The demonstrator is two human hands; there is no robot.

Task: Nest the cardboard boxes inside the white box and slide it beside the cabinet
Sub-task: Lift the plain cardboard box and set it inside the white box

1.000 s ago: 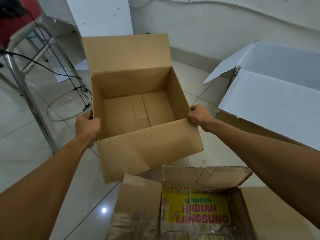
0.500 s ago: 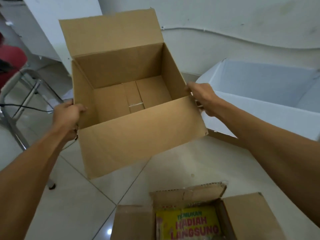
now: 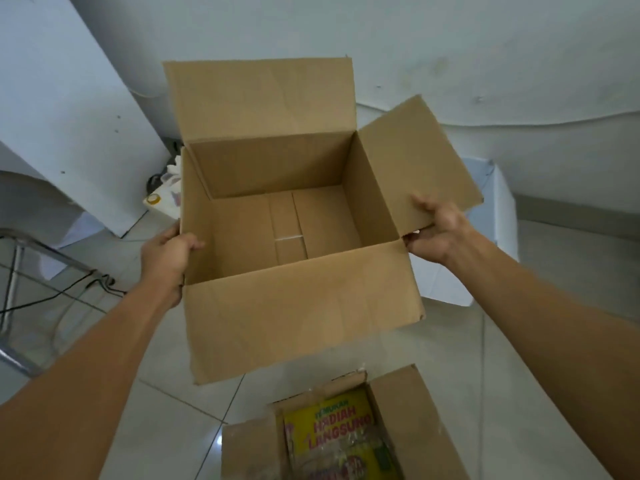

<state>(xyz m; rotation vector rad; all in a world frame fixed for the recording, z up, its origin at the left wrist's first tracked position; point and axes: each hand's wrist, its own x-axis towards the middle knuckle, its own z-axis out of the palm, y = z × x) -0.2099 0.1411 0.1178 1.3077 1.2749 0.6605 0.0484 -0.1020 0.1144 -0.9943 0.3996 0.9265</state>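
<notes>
An open, empty brown cardboard box [image 3: 301, 306] hangs in the air in front of me, flaps spread. My left hand [image 3: 166, 252] grips its left wall, thumb inside the rim. My right hand [image 3: 438, 230] pinches the right side flap at the box's near right corner. The white box [image 3: 495, 216] stands on the floor behind and to the right, mostly hidden by the brown box and its flap. A second cardboard box [image 3: 412, 420] with a yellow printed liner lies open on the floor at the bottom of the view.
A white cabinet panel [image 3: 69, 109] rises at the back left. A metal chair frame [image 3: 20, 258] and black cables [image 3: 86, 282] sit on the tiled floor at the left. Small items [image 3: 162, 199] lie by the cabinet's foot. A white wall closes the back.
I have lifted the brown box higher and carried it right, toward the white box. The right side flap has swung outward, and my right hand now holds that flap.
</notes>
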